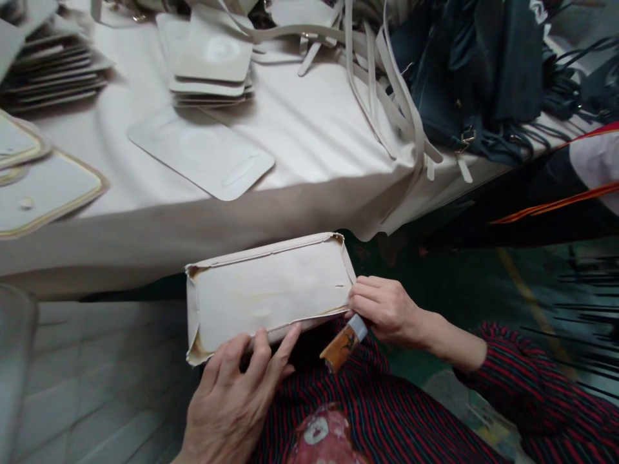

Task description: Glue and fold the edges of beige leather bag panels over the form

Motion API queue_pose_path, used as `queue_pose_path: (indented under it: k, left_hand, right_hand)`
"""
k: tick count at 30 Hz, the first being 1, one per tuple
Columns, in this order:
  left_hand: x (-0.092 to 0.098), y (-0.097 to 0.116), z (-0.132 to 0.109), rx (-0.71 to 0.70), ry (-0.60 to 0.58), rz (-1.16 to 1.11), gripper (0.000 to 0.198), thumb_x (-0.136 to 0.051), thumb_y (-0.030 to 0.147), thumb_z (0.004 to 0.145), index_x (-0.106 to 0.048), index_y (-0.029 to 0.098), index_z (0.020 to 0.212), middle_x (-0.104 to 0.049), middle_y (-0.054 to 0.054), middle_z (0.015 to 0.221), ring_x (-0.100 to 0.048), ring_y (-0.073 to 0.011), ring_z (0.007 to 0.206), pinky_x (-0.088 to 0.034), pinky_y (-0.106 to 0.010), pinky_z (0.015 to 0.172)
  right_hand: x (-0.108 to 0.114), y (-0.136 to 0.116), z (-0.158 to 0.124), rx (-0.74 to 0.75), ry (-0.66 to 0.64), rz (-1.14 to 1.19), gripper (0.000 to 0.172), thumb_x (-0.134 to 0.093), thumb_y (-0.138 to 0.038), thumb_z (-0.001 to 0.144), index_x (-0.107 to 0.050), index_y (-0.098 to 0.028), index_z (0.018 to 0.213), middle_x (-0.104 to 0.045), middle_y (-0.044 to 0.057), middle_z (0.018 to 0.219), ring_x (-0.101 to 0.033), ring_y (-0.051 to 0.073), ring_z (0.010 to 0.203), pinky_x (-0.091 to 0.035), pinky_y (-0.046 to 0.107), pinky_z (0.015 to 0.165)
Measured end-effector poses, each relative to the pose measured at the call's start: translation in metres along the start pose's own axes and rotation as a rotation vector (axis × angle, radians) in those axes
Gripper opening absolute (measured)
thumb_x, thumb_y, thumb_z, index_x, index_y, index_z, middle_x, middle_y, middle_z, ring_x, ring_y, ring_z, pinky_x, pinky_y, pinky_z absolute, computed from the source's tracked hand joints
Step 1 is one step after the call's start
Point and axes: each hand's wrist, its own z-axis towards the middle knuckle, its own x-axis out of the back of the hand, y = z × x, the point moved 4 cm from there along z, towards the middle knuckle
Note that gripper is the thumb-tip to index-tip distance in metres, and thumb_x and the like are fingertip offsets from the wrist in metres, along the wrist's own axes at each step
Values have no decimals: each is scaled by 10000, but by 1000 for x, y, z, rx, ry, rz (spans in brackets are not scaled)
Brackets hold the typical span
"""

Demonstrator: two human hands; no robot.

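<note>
From my end, I see a pale box [271, 293] held just near of the bench [314, 129], in front of the striped top [411, 412], with its broad face turned up. It lies slightly aslant, the right end farther off than the left, and its corners look ragged and browned.

My left hand [232, 393] comes in from the near side; its fingers are spread, their tips along the box's near edge. I cannot tell whether the thumb presses from below. My right hand [387, 309] has its fingers drawn together, pinching the box at its right end. A lighter [341, 348], orange with a grey top, juts out to the left below that hand; I cannot see how it is gripped.

On the bench, a loose panel [203, 151] lies near a stack [213, 58] of similar pieces. To the left I have a taller pile [58, 71], with yellow-edged panels [53, 187] on the near side of it. Pale straps [411, 122] hang over the edge to the right, beside dark bags [483, 77].
</note>
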Motion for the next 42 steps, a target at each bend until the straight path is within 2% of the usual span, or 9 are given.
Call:
queue_pose_path:
  k: [6,9,12,14,18,22,29,38,42]
  left_hand:
    - [-4,25,24,-64,101,-202,289,-554,150,877,-627,144,1156,-654,-107,1113,-558,-272,1055,-443,-422,907]
    - [-7,29,48,-108,97,-242,279,-546,87,860,-617,144,1124,-663,-80,984,-564,-225,871,-443,-391,763]
    - [-9,23,74,-81,110,-366,65,-571,187,891,-616,178,845,-587,-27,731,-484,-189,703,-353,-361,640]
    - [-12,20,89,-12,59,-458,198,-561,267,908,-556,197,722,-552,-19,692,-461,-194,716,-326,-364,661]
    - [-14,19,102,142,-36,-626,173,-564,309,907,-564,193,779,-602,-29,777,-479,-205,793,-315,-385,738]
    - [-10,24,106,195,-31,-684,138,-548,344,917,-621,230,943,-642,-33,891,-500,-225,877,-301,-419,806]
    - [-13,31,111,181,-29,-680,127,-550,290,910,-606,214,826,-610,-21,831,-489,-215,882,-294,-405,832]
    - [-16,33,110,197,-36,-649,99,-542,274,905,-572,226,825,-592,-17,832,-491,-232,883,-305,-414,838]
    - [-19,31,109,264,47,-718,110,-567,201,865,-512,197,960,-575,-48,931,-524,-231,911,-343,-402,844]
  right_hand:
    - [-1,-3,12,-276,-87,123,189,-437,-5,677,-465,-187,717,-524,38,766,-412,167,713,-302,294,591]
    - [-5,0,14,-398,-23,258,176,-471,-20,711,-428,-190,701,-495,25,767,-407,161,736,-283,290,590]
    - [-10,13,1,-648,218,760,135,-536,-200,859,-427,-199,779,-428,-10,751,-381,132,673,-299,260,573]
    - [-18,21,-14,-836,424,1213,217,-520,-403,916,-420,-216,868,-372,-38,719,-321,110,593,-271,227,513]
    - [-36,19,-32,-958,592,1693,394,-483,-598,901,-418,-213,851,-370,-52,641,-292,96,534,-240,194,455]
    - [-45,19,-32,-986,796,1515,496,-502,-676,853,-432,-199,734,-418,-42,576,-380,103,511,-339,226,473]
    - [-59,17,-21,-1107,1015,1331,445,-534,-618,863,-460,-192,762,-396,-63,607,-335,76,500,-298,210,461]
    - [-61,15,-16,-1172,939,1116,367,-495,-542,910,-444,-202,780,-394,-61,646,-345,89,550,-304,217,491]
    - [-59,27,-8,-1207,881,933,361,-501,-519,910,-436,-198,758,-415,-56,656,-359,92,577,-304,217,501]
